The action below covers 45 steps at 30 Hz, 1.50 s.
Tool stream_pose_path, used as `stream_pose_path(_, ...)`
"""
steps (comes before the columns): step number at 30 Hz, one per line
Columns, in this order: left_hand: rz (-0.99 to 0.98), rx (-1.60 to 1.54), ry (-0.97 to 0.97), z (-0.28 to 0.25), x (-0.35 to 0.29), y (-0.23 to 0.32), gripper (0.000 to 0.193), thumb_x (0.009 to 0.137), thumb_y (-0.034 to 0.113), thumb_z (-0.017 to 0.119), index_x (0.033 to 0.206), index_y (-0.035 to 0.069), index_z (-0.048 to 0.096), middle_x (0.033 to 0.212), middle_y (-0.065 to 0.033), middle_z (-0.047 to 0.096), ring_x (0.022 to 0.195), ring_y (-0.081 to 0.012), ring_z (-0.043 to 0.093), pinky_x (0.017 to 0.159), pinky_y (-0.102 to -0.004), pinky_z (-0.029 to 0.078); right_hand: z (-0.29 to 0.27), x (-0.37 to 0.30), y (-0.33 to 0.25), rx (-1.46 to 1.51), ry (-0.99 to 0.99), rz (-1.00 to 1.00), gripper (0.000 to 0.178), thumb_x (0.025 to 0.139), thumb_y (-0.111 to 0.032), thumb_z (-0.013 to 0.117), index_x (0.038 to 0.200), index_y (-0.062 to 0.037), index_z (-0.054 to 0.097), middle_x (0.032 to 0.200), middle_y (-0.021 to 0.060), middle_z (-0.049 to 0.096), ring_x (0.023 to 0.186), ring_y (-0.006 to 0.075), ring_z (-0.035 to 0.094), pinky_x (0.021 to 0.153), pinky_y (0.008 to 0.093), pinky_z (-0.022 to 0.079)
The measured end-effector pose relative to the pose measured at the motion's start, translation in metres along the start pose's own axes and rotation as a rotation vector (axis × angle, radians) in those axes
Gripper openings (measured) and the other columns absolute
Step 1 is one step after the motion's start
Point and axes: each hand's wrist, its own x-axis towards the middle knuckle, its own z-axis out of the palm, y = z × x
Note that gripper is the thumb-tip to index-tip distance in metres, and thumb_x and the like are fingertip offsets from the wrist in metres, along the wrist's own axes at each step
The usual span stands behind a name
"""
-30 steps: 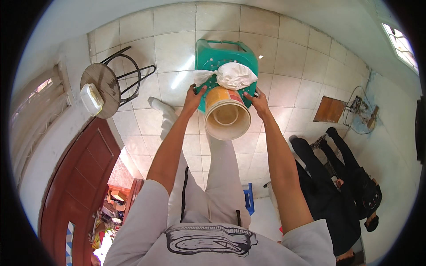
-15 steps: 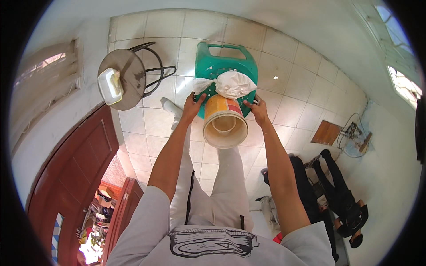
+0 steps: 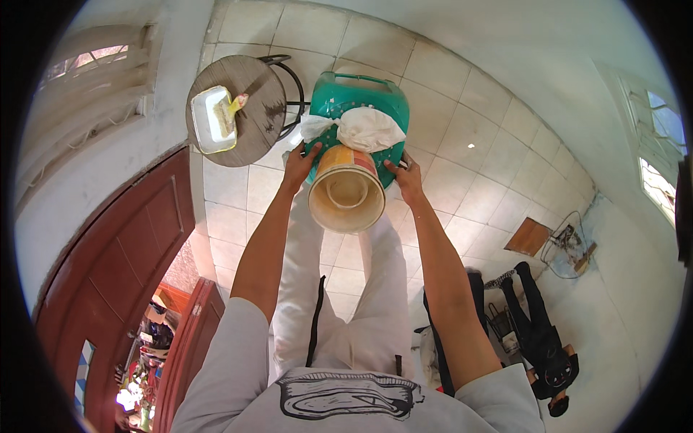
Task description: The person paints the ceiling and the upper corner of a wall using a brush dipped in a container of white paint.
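Both my hands grip a green plastic chair (image 3: 326,108) with a holed surface and a long slot at its far end. My left hand (image 3: 298,167) is closed on its left edge, and my right hand (image 3: 406,177) closes on the right one. On the chair rest a knotted white plastic bag (image 3: 371,130) and, nearer me, a yellow-orange bucket (image 3: 347,189) with a red patch. The bucket's open mouth faces me; inside shows a pale ring shape. My fingertips under the chair's edges are hidden.
At the left stands a round stool (image 3: 261,108) with dark metal legs, bearing a white tray (image 3: 215,128) and a yellow-handled brush (image 3: 237,105). A red-brown door (image 3: 108,267) is open at lower left. A person in black (image 3: 545,353) is at lower right, near cables (image 3: 570,242).
The chair with the bag and bucket has shifted left, closer to the round stool. The brush on the tray now shows more plainly. Both hands keep their hold.
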Motion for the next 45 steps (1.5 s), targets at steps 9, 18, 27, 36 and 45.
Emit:
stream_pose_path(9, -0.012, -0.033, -0.010, -0.008, -0.004, 0.005, 0.075, 0.091, 0.051, 0.069, 0.144, 0.001, 0.051, 0.134, -0.0193, 0.060, 0.120, -0.0259, 0.058, 0.102, -0.0344, 0.044, 0.018, -0.006, 0.015, -0.164, 0.147, -0.034, 0.058, 0.090, -0.009, 0.073, 0.142, -0.0006, 0.051, 0.125, 0.0111, 0.065, 0.108, 0.0180, 0.062, 0.094, 0.0306, 0.048)
stream_pose_path(18, -0.085, -0.311, -0.133, -0.057, -0.046, -0.012, 0.050, 0.100, 0.036, 0.060, 0.137, 0.003, 0.056, 0.122, -0.0097, 0.065, 0.111, -0.0170, 0.059, 0.095, -0.0297, 0.046, 0.020, -0.015, -0.058, -0.459, 0.639, -0.195, 0.046, 0.095, -0.013, 0.062, 0.136, 0.0056, 0.051, 0.133, 0.0198, 0.060, 0.117, 0.0274, 0.062, 0.101, 0.0362, 0.046)
stream_pose_path(27, -0.032, -0.429, 0.219, -0.210, -0.092, -0.029, 0.030, 0.103, 0.031, 0.053, 0.120, 0.008, 0.065, 0.098, -0.0032, 0.065, 0.084, -0.0136, 0.066, 0.076, -0.0287, 0.053, 0.240, -0.107, -0.149, -0.510, 0.239, -0.759, 0.035, 0.101, -0.013, 0.058, 0.133, -0.0008, 0.052, 0.125, 0.0140, 0.058, 0.120, 0.0232, 0.055, 0.102, 0.0355, 0.044)
stream_pose_path(36, 0.074, -0.401, 0.378, -0.288, -0.024, 0.012, 0.048, 0.105, 0.042, 0.047, 0.138, 0.008, 0.055, 0.130, -0.0107, 0.059, 0.111, -0.0231, 0.059, 0.096, -0.0378, 0.048, 0.358, -0.014, -0.066, -0.059, -0.204, 0.109, 0.049, 0.097, -0.036, 0.064, 0.137, -0.0102, 0.051, 0.141, 0.0080, 0.049, 0.132, 0.0247, 0.047, 0.107, 0.0447, 0.039)
stream_pose_path(45, 0.191, -0.356, 0.202, -0.263, 0.005, 0.044, 0.061, 0.105, 0.043, 0.047, 0.152, 0.006, 0.035, 0.157, -0.0142, 0.036, 0.147, -0.0250, 0.030, 0.119, -0.0366, 0.023, 0.393, 0.033, -0.081, 0.056, -0.180, 0.149, 0.055, 0.098, -0.039, 0.063, 0.143, -0.0121, 0.045, 0.141, 0.0115, 0.050, 0.119, 0.0253, 0.057, 0.097, 0.0449, 0.051)
